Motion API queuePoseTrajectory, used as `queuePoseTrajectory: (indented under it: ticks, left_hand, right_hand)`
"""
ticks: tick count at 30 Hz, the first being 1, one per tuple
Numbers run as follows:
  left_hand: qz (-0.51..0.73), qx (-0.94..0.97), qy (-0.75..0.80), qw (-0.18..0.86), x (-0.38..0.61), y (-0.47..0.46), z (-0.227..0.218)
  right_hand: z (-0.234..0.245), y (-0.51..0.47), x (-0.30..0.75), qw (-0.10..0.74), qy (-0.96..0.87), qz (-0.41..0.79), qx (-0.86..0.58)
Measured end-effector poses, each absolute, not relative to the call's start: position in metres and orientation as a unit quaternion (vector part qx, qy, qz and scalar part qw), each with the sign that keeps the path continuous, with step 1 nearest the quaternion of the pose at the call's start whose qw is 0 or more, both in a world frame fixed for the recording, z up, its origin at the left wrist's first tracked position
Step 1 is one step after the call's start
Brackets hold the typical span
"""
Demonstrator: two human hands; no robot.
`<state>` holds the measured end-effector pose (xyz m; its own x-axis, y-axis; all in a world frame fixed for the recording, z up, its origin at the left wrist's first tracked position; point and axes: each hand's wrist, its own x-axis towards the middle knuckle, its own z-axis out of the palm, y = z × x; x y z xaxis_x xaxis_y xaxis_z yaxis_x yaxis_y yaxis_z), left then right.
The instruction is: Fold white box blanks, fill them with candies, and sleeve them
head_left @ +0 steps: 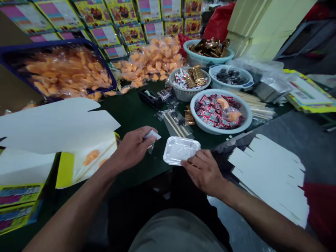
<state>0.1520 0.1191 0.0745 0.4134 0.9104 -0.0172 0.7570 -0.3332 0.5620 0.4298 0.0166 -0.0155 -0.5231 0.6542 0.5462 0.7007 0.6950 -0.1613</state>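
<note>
Over the table's near edge, the foil tray is pinched by the right hand, best gripped lightly lest its rim be bent. A white packet is grasped by the left hand, bagged sticks lying beyond.

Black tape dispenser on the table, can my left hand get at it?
Probably yes: only green tabletop shows between your left hand and the tape dispenser, though that hand holds a small white item, which might hinder grasping.

No text is readable — even on the stacked boxes.
</note>
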Motion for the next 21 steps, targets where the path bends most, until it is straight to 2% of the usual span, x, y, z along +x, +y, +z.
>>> queuePoseTrajectory:
  ticks: [5, 12, 15, 19, 21]
  left_hand:
    - [0.021, 0.880, 0.402, 0.252, 0.146, 0.098, 0.086]
    - [-0.063, 0.917, 0.363, 0.154, 0.164, 0.097, 0.044]
    - [-0.017, 0.921, 0.378, 0.090, 0.162, 0.093, 0.024]
    - [0.153, 0.913, 0.367, 0.092, 0.148, 0.078, 0.012]
    - [0.192, 0.921, 0.327, 0.094, 0.141, 0.069, 0.012]
  right_hand:
    - [-0.034, 0.017, 0.401, 0.268, -0.902, -0.002, -0.340]
    - [-0.032, 0.019, 0.391, 0.249, -0.913, -0.006, -0.322]
    - [-0.032, 0.021, 0.391, 0.250, -0.913, -0.004, -0.322]
    - [-0.030, 0.026, 0.394, 0.251, -0.913, 0.004, -0.323]
    - [-0.030, 0.029, 0.393, 0.252, -0.913, 0.006, -0.321]
